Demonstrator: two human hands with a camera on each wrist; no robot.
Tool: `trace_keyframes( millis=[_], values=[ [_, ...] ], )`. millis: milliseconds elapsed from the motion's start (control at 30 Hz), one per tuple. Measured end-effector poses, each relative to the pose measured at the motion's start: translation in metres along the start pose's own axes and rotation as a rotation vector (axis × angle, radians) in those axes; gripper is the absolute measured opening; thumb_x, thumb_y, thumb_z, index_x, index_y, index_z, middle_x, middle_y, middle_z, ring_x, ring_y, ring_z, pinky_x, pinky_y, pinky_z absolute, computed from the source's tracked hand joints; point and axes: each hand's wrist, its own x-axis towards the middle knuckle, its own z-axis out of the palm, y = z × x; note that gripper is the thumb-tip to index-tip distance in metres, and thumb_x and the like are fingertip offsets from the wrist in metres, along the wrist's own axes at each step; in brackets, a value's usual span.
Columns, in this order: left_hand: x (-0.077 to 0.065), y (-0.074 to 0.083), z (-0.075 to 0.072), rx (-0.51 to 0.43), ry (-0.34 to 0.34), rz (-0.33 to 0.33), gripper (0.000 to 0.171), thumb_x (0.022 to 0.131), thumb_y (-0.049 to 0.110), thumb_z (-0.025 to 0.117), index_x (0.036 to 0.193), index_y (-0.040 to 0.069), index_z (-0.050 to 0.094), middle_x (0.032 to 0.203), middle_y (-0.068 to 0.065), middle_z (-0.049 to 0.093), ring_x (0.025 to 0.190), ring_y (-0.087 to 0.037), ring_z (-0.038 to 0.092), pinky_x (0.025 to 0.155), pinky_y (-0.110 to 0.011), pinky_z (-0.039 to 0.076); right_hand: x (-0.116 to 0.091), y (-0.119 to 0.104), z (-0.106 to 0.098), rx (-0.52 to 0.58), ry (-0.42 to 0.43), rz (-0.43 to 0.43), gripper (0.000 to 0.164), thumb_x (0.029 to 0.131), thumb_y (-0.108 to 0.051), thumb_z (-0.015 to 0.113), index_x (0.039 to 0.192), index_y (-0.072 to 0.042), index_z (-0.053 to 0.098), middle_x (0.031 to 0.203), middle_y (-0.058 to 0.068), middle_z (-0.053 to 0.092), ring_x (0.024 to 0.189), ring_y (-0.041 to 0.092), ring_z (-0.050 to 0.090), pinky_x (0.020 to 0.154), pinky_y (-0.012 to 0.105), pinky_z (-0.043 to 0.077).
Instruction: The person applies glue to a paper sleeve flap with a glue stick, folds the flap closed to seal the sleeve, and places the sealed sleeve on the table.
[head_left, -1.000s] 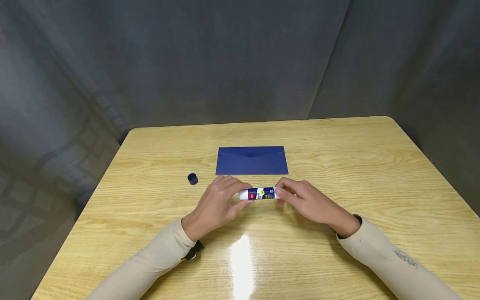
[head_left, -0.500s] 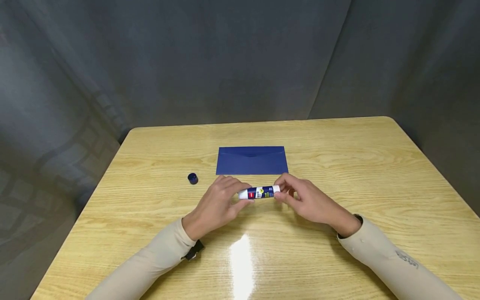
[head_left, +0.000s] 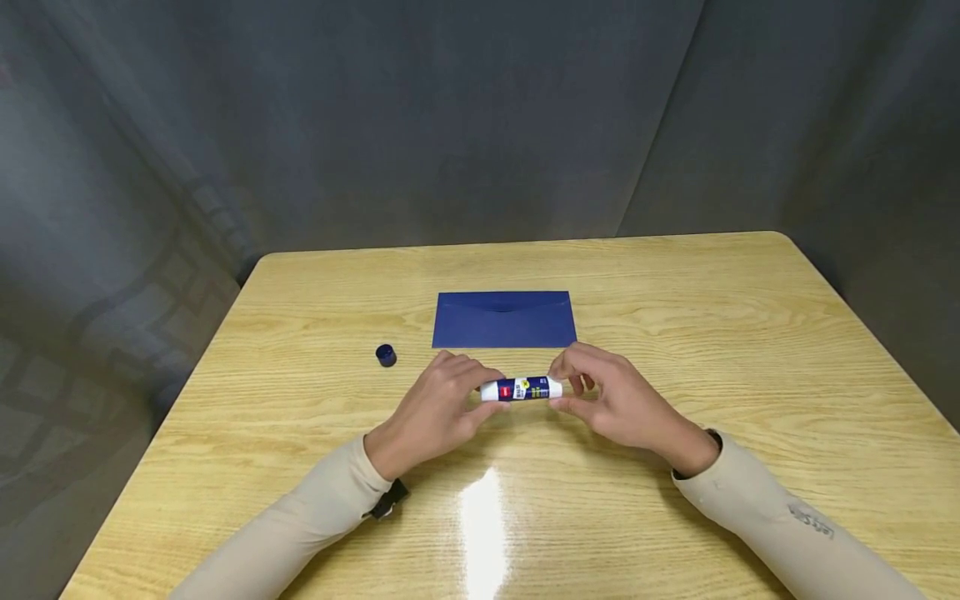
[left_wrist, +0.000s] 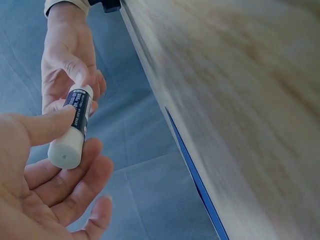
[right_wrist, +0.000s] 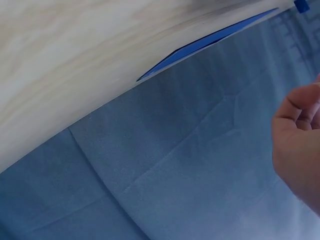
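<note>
A glue stick (head_left: 524, 388) with a blue and white label lies level between both hands over the table. My left hand (head_left: 438, 404) pinches its left white end between thumb and fingers. At the other end, the thumb and index finger of my right hand (head_left: 618, 400) grip the white tip. In the left wrist view, the glue stick (left_wrist: 80, 115) shows a plain round white end with a small dot facing the camera. The right wrist view catches only part of the right hand (right_wrist: 297, 145), and the stick is outside it.
A dark blue envelope (head_left: 504, 327) lies flap side up on the wooden table (head_left: 712, 333), just beyond the hands. Left of it stands a small dark blue cap (head_left: 386, 356). Grey curtains (head_left: 480, 125) hang behind the table.
The right thumb and fingers have shifted their hold around the stick's right end, baring more of the white tip. The left hand, envelope and cap stay in place.
</note>
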Motion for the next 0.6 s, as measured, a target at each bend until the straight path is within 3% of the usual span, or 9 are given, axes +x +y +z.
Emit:
trace_keyframes(
  millis=[367,600],
  values=[
    [0.0002,0.0002,-0.0009,0.012,0.01,-0.006,0.03,0.08,0.027,0.084,0.103,0.01,0.077,0.093,-0.002,0.078,0.083,-0.013,0.071,0.078,-0.029,0.049,0.0009,0.0011,-0.003,0.024,-0.05,0.114,0.031,0.082,-0.017,0.083,0.1,-0.027,0.06,0.082,-0.009,0.058,0.072,0.012,0.049,0.062,0.025,0.04],
    [0.0002,-0.0001,-0.0006,-0.004,0.041,-0.011,0.03,0.078,0.026,0.086,0.102,0.011,0.076,0.093,-0.001,0.078,0.084,-0.013,0.07,0.079,-0.031,0.048,0.0007,0.003,-0.0077,0.02,-0.123,0.107,0.02,0.094,-0.027,0.07,0.113,-0.025,0.062,0.096,-0.011,0.064,0.079,0.006,0.054,0.068,0.026,0.045]
  ],
)
